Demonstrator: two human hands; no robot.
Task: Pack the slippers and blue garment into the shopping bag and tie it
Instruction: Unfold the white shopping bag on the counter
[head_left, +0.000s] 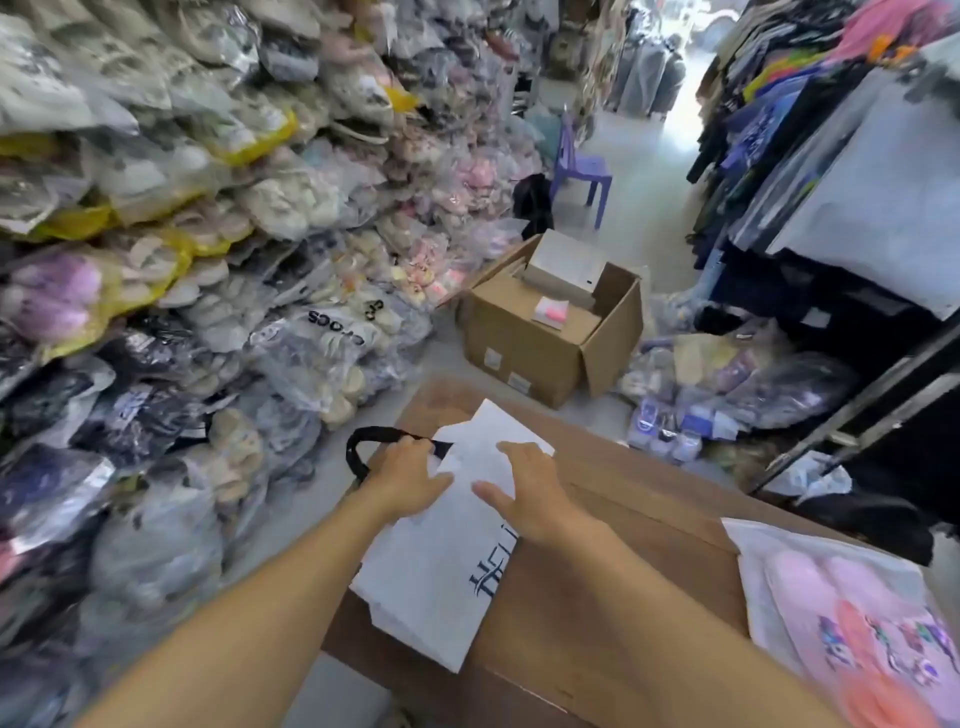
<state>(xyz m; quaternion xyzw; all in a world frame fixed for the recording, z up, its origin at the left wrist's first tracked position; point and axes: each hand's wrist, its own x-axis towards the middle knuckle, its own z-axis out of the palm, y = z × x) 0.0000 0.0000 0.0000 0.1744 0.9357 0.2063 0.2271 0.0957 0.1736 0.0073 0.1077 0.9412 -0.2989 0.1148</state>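
On the cardboard surface (597, 597): left hand (410, 475) fingers clamped on handle (363, 441); right hand (530, 491) fingers apart, flat; spread shopping bag (436, 571) mouth wide.

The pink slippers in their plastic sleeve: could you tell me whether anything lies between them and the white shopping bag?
Nothing visible does. Bare brown tabletop separates the pink slippers from the shopping bag, which lies flat under both hands, left and right.

White shopping bag (426, 566), dark lettering, black handle (363, 441); pink slippers (862, 629).
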